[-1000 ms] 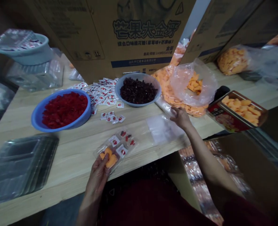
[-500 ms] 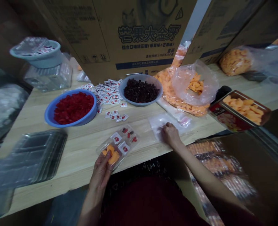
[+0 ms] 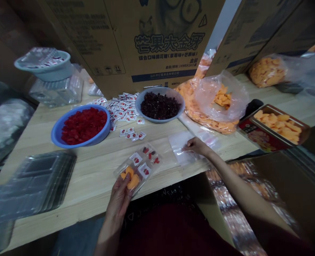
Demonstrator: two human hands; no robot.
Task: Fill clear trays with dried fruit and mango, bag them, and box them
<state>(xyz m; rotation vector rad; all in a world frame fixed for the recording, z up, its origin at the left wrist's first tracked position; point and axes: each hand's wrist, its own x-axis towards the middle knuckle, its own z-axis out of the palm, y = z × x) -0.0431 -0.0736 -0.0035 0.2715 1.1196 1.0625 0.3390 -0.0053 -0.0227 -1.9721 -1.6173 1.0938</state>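
Note:
My left hand is closed on the near end of a clear plastic tray, thumb over the orange candy pieces in it. Two small white sachets sit in its middle compartments, and red and dark pieces in the far ones. My right hand has its fingers curled in a pinch on a flat clear plastic bag lying on the table. The far end of the tray is close to the bag's left edge.
A blue basin of red candies and a bowl of dark candies stand behind, with scattered sachets between. Stacked empty trays lie left. At right are a bag of orange candies and a tin; an open carton with packed bags stands below.
My left hand and the tray have moved slightly right, nearer the bag. My right hand has turned and shifted a little, its fingers still curled at the bag.

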